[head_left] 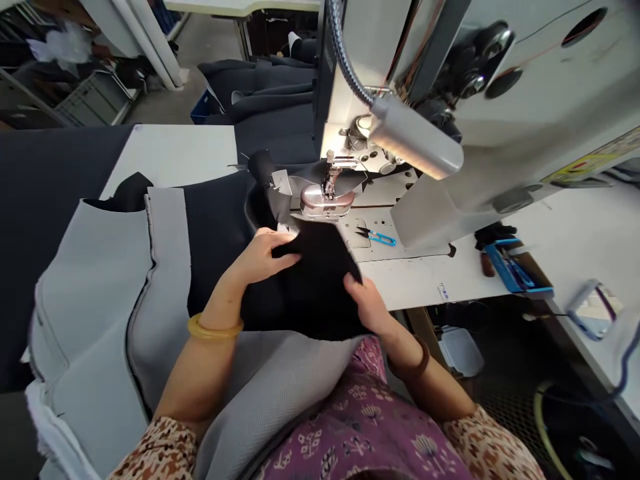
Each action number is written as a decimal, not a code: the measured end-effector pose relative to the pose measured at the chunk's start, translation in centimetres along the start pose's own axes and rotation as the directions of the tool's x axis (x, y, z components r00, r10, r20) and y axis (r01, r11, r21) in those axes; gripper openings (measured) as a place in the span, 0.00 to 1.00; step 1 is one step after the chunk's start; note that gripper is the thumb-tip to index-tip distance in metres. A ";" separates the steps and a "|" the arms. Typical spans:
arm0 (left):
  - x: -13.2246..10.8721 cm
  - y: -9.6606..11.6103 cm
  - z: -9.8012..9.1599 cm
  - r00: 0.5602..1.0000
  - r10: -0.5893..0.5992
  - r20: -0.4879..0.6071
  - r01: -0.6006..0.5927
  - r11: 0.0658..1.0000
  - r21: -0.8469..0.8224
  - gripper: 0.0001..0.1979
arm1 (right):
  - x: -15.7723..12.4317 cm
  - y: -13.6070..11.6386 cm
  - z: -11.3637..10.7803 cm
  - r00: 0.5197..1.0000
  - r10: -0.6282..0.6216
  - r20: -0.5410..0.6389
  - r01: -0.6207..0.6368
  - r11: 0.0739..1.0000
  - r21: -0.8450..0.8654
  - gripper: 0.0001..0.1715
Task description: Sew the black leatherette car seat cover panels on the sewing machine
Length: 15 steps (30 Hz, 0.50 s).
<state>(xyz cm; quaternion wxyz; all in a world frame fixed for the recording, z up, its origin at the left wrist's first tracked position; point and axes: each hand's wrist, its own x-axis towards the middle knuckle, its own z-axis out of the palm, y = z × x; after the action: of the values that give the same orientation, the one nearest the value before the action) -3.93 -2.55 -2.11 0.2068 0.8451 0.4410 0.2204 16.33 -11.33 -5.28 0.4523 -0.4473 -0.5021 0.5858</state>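
Observation:
A black fabric piece (320,287) with a grey underside lies across my lap and up to the sewing machine's presser foot (329,187). My left hand (267,257) pinches its upper left part just in front of the foot, thumb apart from the fingertips. On the right edge of the same fabric, my right hand (367,300) has its thumb on top and its fingers hidden beneath. Blue thread snips (377,237) lie on the machine bed, right of the foot. Light grey panels (100,267) with dark seams spread to the left.
A lit lamp (417,137) hangs over the needle area beside the machine's body (450,193). At the right stands a blue box of tools (520,267), with a small mirror-like frame (595,310) farther right. Dark fabric (270,87) is heaped behind the table.

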 end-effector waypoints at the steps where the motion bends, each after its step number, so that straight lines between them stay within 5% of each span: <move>1: 0.4 0.2 0.4 0.999 -0.029 -0.033 0.030 0.999 0.041 0.18 | 0.3 0.1 -0.2 0.990 0.084 -0.117 -0.069 0.990 0.123 0.33; 3: 1.4 0.8 1.0 0.993 -0.039 -0.113 0.053 0.991 0.126 0.19 | 1.0 0.3 -0.6 0.930 0.219 -0.295 -0.106 0.928 0.356 0.32; 8: 4.6 2.3 2.2 0.953 0.105 -0.283 -0.027 0.963 0.267 0.12 | 3.1 -0.5 -2.0 0.819 0.356 -0.449 -0.017 0.798 0.602 0.23; 11: 5.9 2.1 2.6 0.954 0.179 -0.240 -0.088 0.933 0.348 0.14 | 4.1 -0.6 -2.1 0.780 0.371 -0.504 0.009 0.798 0.602 0.19; 15: 5.8 1.4 2.2 0.980 0.131 -0.153 -0.044 0.881 0.471 0.20 | 5.0 0.0 -1.3 0.779 0.467 -0.419 -0.094 0.747 0.658 0.17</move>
<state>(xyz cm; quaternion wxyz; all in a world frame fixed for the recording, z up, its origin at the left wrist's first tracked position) 1.19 1.27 -2.08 -0.0526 0.8656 0.4591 0.1928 16.64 -6.21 -5.73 0.5986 -0.5036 -0.0560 0.6204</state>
